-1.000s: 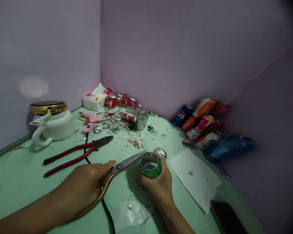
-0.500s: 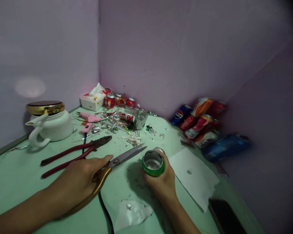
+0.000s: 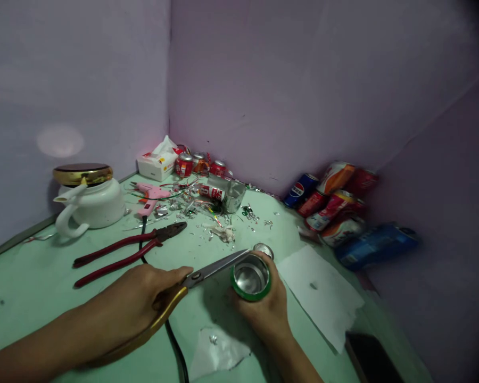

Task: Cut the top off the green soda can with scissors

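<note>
My left hand (image 3: 139, 298) is closed on gold-handled scissors (image 3: 197, 276), whose blades point right and look nearly closed. The blade tips reach the far left rim of a green can (image 3: 250, 295) with its top cut off and a bare silver inside. Around that can my right hand (image 3: 269, 308) is wrapped, its open end facing up toward me. Whether the blades touch the rim cannot be told. Just behind the can lies a round silver can end (image 3: 263, 249).
Red-handled pliers (image 3: 120, 252), a pink glue gun (image 3: 154, 197) and a white teapot (image 3: 99, 205) stand left. Metal scraps and a glass (image 3: 234, 197) lie behind. White paper (image 3: 323, 292), a phone (image 3: 371, 356) and several cans (image 3: 329, 210) are right.
The scissors have moved to the can's rim and their blades have come together. The can has tilted slightly toward me. The whole view has shifted a little.
</note>
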Available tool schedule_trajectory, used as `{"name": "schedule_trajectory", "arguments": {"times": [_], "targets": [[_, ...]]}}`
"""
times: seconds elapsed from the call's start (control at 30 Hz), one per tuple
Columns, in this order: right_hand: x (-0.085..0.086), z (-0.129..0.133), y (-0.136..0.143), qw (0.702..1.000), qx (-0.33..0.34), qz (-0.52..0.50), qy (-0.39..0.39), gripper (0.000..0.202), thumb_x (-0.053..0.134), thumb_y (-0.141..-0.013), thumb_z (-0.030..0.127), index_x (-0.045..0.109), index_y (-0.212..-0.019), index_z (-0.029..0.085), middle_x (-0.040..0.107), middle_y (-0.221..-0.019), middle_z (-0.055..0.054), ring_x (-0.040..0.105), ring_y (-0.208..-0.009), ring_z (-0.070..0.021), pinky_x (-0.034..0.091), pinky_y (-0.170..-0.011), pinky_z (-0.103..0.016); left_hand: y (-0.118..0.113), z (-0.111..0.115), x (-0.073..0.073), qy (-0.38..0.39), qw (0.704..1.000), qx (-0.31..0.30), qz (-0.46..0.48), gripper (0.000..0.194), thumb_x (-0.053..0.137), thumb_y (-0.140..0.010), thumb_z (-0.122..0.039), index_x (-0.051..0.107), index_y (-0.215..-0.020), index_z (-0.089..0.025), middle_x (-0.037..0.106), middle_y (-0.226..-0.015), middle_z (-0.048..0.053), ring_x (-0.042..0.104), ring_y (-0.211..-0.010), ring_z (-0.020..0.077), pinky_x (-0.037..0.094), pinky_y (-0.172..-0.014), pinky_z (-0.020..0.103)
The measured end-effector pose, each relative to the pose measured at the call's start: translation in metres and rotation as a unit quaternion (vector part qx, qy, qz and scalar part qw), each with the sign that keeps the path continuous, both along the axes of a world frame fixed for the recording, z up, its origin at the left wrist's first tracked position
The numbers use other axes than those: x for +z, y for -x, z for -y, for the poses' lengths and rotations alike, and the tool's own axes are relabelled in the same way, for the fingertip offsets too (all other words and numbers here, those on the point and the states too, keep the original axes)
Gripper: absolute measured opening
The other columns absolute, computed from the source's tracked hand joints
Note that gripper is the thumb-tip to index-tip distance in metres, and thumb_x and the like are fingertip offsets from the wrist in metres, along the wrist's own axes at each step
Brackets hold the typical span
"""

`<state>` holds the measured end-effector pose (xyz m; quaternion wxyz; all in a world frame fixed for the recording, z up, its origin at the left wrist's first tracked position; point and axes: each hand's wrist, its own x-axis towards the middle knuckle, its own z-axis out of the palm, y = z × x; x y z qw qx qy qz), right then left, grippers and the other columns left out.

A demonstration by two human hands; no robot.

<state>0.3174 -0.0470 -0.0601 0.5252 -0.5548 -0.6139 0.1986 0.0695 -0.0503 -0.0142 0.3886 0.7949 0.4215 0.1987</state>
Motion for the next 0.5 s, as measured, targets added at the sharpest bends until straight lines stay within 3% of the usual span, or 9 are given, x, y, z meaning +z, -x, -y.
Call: {"name": "schedule_trajectory", "arguments": {"times": [0.27,0.4,0.5], "targets": [[0.007,0.004,0.006,0.999,0.033,0.008,-0.029,0.052,0.073,-0.054,0.019,0.063,-0.105,0.024,0.077,-0.090,0.001,0.076,-0.076,-0.0217,0.062,-0.069,-0.028,0.001,0.008,0.005,-0.024,0.992,0.003,-0.121,0.035,0.035,-0.104,-0.038,0.064,-0.121,-0.026,0.074,-0.091,0.003,0.068,-0.075,0.0203,0.052,-0.069,0.028],[-0.002,0.010,0.006,0.994,0.100,0.037,-0.020,0.061,0.074,-0.053,0.020,0.059,-0.112,0.024,0.075,-0.090,0.001,0.073,-0.070,-0.0208,0.061,-0.064,-0.028,0.002,0.016,-0.002,-0.025,0.980,0.034,-0.194,0.049,0.034,-0.101,-0.035,0.046,-0.148,-0.028,0.069,-0.121,0.011,0.068,-0.102,0.0296,0.054,-0.090,0.046],[-0.006,0.015,0.010,0.996,0.084,0.035,-0.008,0.062,0.076,-0.054,0.021,0.058,-0.113,0.025,0.073,-0.094,-0.001,0.072,-0.073,-0.0240,0.062,-0.067,-0.033,0.003,0.022,-0.005,-0.023,0.978,0.030,-0.207,0.058,0.036,-0.098,-0.029,0.036,-0.156,-0.029,0.062,-0.138,0.012,0.063,-0.118,0.0303,0.051,-0.102,0.051]]}}
